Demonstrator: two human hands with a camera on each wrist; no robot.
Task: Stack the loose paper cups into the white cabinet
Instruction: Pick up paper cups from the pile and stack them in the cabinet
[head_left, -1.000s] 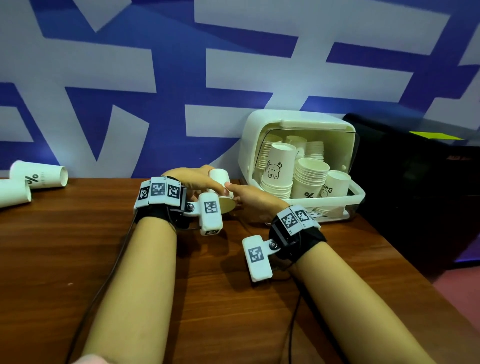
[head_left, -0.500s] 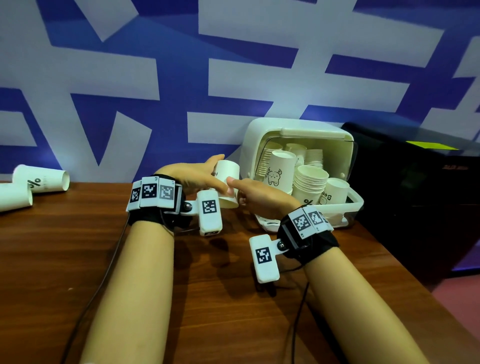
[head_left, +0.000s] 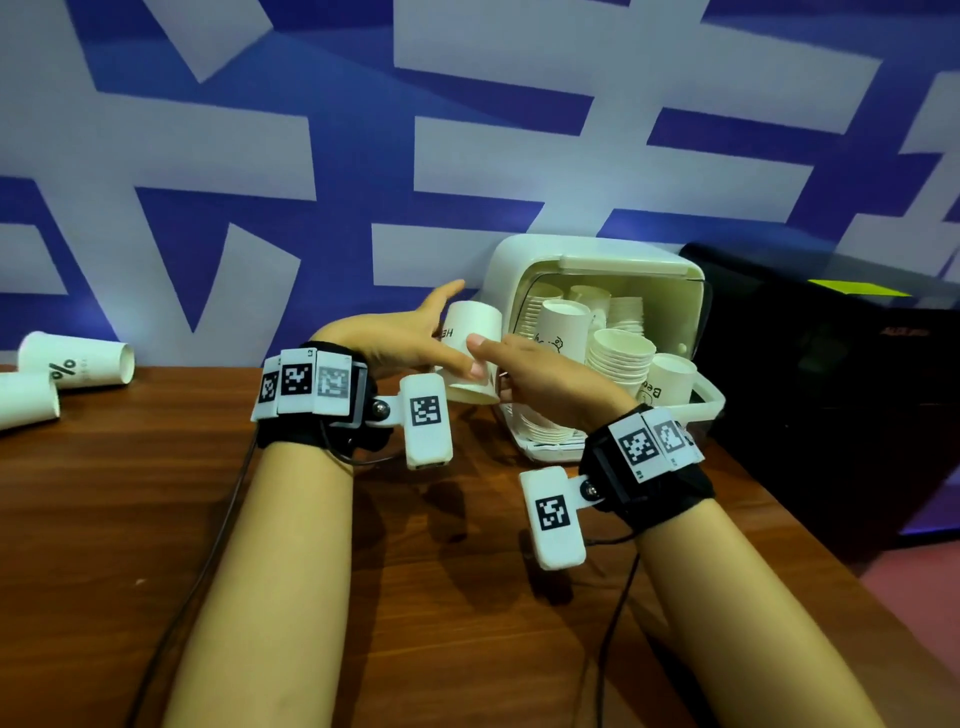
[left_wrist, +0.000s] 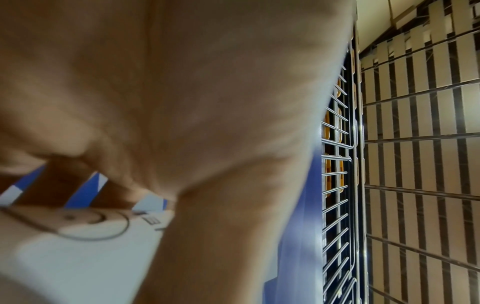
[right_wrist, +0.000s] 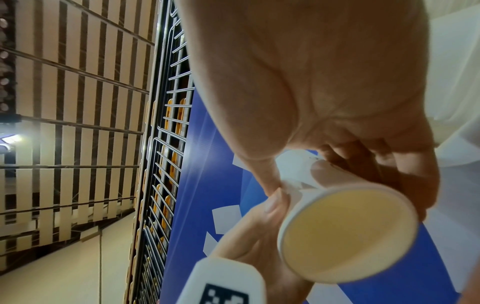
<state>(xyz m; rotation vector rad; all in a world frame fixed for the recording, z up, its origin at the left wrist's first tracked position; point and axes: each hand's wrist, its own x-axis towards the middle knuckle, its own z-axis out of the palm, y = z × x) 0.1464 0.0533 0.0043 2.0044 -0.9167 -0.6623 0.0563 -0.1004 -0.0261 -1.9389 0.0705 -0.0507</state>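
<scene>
A white paper cup (head_left: 470, 353) hangs mouth-down above the table, just left of the open front of the white cabinet (head_left: 519, 260). My left hand (head_left: 441, 338) holds it from the left, thumb on its near side and fingers behind. From the right my right hand (head_left: 493, 364) grips the same cup (right_wrist: 348, 232), thumb on the front and fingers curled round the back. The left wrist view shows the printed cup wall (left_wrist: 78, 246) under my palm. Inside the cabinet stand several stacks of cups (head_left: 621, 353).
Two loose cups (head_left: 78, 358) (head_left: 26, 400) lie on their sides at the far left of the wooden table (head_left: 156, 519). A black box (head_left: 831, 389) stands right of the cabinet. A blue and white wall runs behind the table.
Both hands have lifted the cup and carried it right, up to the cabinet's left front edge. My left index finger has straightened.
</scene>
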